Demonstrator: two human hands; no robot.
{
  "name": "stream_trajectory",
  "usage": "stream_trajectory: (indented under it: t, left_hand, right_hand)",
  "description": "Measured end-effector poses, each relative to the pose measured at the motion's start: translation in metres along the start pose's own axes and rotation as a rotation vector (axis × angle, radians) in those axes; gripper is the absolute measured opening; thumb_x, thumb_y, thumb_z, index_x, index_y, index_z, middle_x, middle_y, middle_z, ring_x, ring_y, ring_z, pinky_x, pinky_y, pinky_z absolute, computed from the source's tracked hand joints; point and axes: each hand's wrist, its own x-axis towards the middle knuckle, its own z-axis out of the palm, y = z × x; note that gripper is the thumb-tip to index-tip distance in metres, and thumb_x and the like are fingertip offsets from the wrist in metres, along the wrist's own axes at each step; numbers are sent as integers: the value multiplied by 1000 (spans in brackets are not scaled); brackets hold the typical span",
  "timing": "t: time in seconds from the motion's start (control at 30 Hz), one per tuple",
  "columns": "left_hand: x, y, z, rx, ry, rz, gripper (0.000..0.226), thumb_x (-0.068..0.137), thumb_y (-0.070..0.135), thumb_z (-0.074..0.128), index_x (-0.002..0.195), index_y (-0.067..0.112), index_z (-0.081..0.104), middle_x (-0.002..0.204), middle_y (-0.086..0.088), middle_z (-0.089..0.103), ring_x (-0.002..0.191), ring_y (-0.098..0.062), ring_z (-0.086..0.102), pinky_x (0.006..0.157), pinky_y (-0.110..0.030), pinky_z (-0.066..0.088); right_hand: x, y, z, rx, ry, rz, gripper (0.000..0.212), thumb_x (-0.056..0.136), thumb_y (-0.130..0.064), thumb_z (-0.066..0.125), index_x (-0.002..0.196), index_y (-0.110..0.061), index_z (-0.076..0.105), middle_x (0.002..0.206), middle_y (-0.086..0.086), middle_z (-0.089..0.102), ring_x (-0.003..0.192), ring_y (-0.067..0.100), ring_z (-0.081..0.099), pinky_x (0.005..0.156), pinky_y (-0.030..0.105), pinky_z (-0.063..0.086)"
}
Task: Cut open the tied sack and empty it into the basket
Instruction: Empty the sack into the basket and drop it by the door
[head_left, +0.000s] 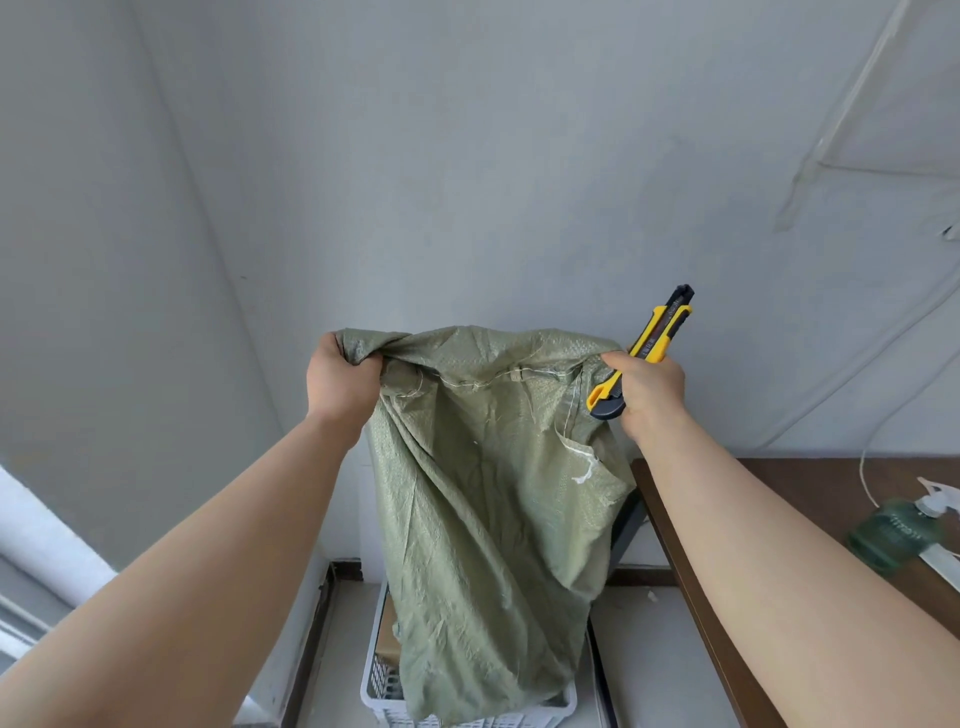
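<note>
Green woven sack (483, 499) hangs inverted over white basket (387, 699), mouth inside it. Left hand (340, 382) grip clenched on one stitched corner; right hand (652, 387) grasps the other corner plus yellow utility knife (641, 351). Risk: crowded right grip slips, dropping knife into basket.

Both bare forearms reach forward and upward, held roughly level and well apart. The left hand (340, 376) is a closed fist, knuckles toward the camera, fingers curled over bunched cloth. The right hand (649, 387) is also clenched, its back facing the camera, thumb on top, wrapped round a handle that juts out above and below the fist.
</note>
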Motion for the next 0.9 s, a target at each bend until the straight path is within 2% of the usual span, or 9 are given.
stream_trajectory:
  t: [0.1, 0.2, 0.3, 0.4, 0.53, 0.7, 0.9]
  left_hand:
    - [1, 4, 1, -17, 30, 12, 18, 84, 5, 54, 101, 13, 52, 78, 7, 54, 67, -8, 50, 54, -19, 39]
    - [0, 8, 1, -25, 41, 26, 17, 85, 4, 53, 98, 15, 51, 76, 11, 51, 64, -2, 47, 54, -15, 38]
    - [-2, 12, -2, -21, 42, 41, 17, 84, 5, 53, 98, 15, 51, 76, 11, 52, 69, -11, 51, 56, -19, 40]
    - [-5, 12, -7, -11, 42, 34, 17, 84, 6, 54, 98, 15, 51, 78, 10, 53, 80, -19, 53, 67, -28, 41]
    - [-14, 7, -14, 4, 47, 27, 16, 84, 7, 54, 97, 15, 50, 79, 9, 53, 81, -20, 53, 59, -23, 41]
    - [-27, 8, -27, -4, 86, 15, 15, 83, 9, 55, 97, 13, 52, 89, 0, 57, 83, -21, 54, 70, -31, 42]
    - [-52, 27, -46, -11, 192, 48, 13, 83, 9, 57, 95, 13, 53, 78, 7, 54, 78, -19, 53, 58, -23, 43]
  right_hand:
    - [1, -1, -2, 23, 9, 3, 28, 78, -1, 71, 69, -18, 50, 70, -1, 52, 63, 14, 51, 59, 25, 41]
    - [0, -4, -3, 36, 11, 14, 27, 78, -1, 71, 70, -17, 51, 70, -1, 51, 63, 14, 50, 60, 25, 42]
    - [-1, -8, -3, 29, -12, 3, 26, 78, 0, 70, 71, -16, 51, 70, -1, 50, 61, 13, 49, 58, 25, 41]
    - [-6, -10, -1, 34, -33, 7, 22, 78, 1, 70, 77, -13, 53, 71, -1, 50, 61, 13, 49, 57, 25, 41]
    - [-13, -9, 3, 32, -74, 9, 27, 79, 1, 71, 71, -16, 51, 70, 0, 51, 63, 14, 50, 59, 25, 42]
    - [-23, -12, 9, 24, -127, 3, 27, 77, 0, 72, 70, -16, 51, 70, 1, 53, 65, 17, 52, 66, 29, 44]
    - [-36, -30, 11, 48, -249, -11, 26, 77, -2, 72, 70, -16, 51, 68, 0, 52, 64, 17, 52, 66, 29, 43]
